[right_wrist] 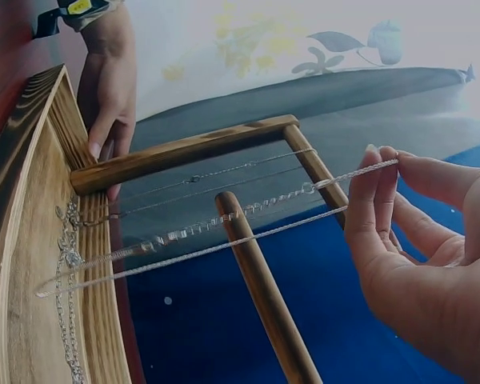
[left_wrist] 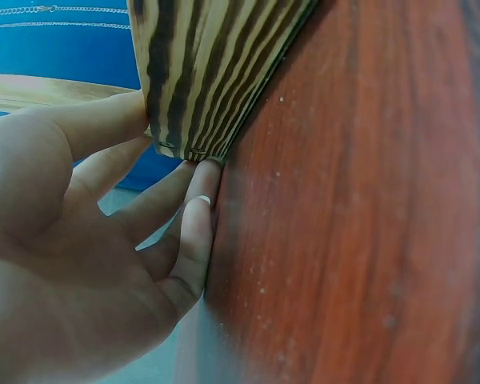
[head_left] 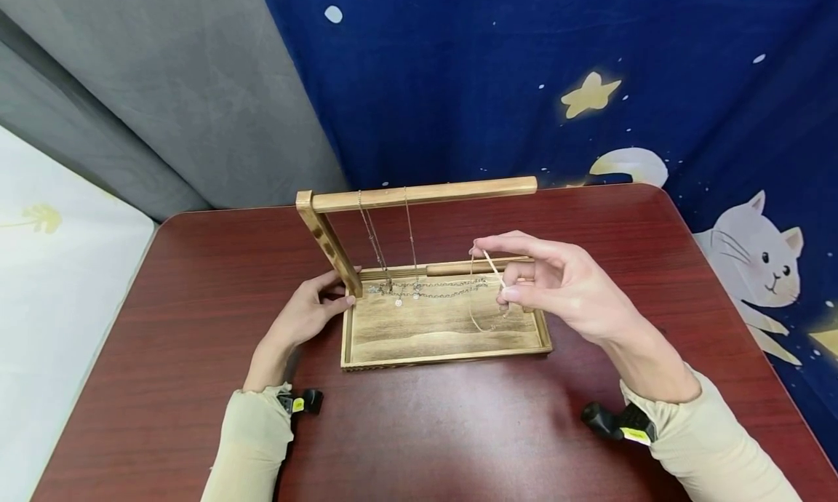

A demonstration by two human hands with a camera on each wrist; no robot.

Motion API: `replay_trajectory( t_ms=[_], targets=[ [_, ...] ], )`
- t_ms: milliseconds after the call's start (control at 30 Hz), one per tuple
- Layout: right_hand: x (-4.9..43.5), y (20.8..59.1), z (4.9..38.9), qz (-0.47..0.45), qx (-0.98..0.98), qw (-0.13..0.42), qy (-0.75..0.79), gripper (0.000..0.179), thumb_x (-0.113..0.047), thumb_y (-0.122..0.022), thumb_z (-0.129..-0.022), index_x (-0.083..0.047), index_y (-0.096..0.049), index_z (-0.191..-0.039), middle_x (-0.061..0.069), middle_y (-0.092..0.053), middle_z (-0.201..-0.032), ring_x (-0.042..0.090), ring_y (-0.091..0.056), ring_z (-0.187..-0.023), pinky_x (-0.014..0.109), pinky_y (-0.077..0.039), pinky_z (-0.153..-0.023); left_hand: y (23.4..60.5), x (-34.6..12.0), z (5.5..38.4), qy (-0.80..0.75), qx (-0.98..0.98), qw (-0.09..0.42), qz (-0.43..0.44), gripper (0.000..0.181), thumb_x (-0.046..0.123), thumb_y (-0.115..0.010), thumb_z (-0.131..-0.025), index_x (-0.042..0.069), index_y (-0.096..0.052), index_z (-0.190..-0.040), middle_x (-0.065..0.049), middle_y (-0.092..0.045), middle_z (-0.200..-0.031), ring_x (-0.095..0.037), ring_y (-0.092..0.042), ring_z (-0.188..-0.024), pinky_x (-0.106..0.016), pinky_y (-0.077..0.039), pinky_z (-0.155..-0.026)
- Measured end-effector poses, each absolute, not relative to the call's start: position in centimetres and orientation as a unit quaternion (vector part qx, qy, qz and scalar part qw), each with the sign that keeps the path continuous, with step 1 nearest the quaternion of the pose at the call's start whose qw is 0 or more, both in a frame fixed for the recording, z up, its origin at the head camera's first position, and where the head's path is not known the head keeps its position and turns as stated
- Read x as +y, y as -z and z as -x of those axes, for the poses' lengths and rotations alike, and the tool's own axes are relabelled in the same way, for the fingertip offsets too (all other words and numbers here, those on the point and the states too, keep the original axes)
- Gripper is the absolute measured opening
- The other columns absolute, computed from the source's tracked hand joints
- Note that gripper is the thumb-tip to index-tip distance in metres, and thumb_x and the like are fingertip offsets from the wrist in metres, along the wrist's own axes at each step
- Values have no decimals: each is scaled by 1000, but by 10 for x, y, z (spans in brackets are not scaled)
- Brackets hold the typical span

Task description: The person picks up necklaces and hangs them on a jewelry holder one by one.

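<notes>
A wooden jewelry stand rises from a shallow tray. My left hand grips its left back corner by the post's foot, thumb in front and fingers behind; the left wrist view shows fingertips against the striped tray end. Between thumb and fingers, my right hand pinches a thin silver necklace, which hangs in a loop over the tray's right part. In the right wrist view, this necklace stretches from the fingertips towards the tray. Other necklaces hang from the upper bar, left of my right hand.
A shorter lower bar with a free left end runs along the tray's back. Chains with small pendants hang low over the tray. The stand sits on a dark red table, with a blue curtain behind.
</notes>
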State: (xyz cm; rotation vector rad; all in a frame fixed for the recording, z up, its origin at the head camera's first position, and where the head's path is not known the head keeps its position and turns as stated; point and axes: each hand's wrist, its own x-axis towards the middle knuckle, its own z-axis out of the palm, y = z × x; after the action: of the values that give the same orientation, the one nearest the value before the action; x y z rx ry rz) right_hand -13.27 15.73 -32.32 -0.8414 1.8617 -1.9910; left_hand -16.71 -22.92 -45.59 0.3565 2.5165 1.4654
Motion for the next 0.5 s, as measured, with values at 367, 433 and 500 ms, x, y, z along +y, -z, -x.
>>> replay_trajectory(
  t_ms=[367,433,500],
  targets=[
    [169,320,123,294,641,110,700,56,19,-62,-86,10,-49,-139,19,-57,-136,19,-64,-84,25,-53,-68,455,-228,167,-501,851,107,-113,49,8,-66,-96,10,-54,-143,-18,-68,-112,-29,-64,-103,-24,-51,-76],
    [172,319,123,296,635,104,706,55,19,-62,-86,11,-49,-138,19,-57,-136,20,-64,-83,25,-54,-68,455,-228,167,-501,851,108,-112,49,8,-66,-96,10,-54,-143,-18,-68,-113,-29,-64,-103,-24,-52,-77],
    [175,320,123,299,627,97,713,53,20,-62,-86,12,-49,-137,20,-57,-135,20,-64,-84,26,-54,-69,455,-228,167,-500,852,108,-114,50,7,-66,-96,8,-53,-144,-18,-68,-113,-29,-64,-103,-24,-52,-76]
  ],
)
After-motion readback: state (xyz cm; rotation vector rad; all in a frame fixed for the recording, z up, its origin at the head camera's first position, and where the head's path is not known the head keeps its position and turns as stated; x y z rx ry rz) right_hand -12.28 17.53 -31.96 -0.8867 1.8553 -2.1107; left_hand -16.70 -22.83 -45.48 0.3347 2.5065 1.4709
